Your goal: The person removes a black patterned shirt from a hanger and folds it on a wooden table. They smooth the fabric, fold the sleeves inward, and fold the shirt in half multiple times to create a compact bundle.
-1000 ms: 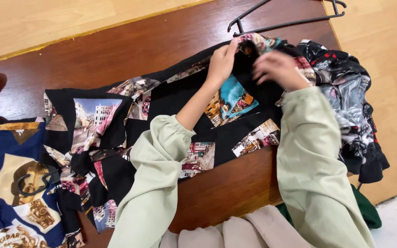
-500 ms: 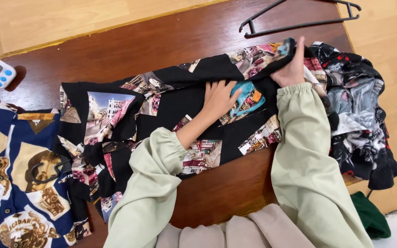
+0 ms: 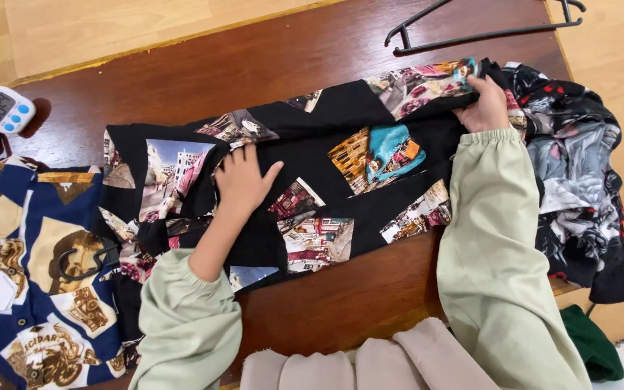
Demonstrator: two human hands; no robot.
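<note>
The left hand (image 3: 243, 180) is pressed flat, fingers spread, mid-frame on the black photo-print fabric shirt (image 3: 312, 188), whose upper-right end is pinched by the right hand (image 3: 484, 108).

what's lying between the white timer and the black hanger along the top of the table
In the head view, only bare dark wood of the table lies between the timer and the hanger.

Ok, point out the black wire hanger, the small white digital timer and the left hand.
black wire hanger (image 3: 482, 34), head view, on its long bar.
small white digital timer (image 3: 5, 110), head view, on its face.
left hand (image 3: 243, 182), head view, on its back.
</note>
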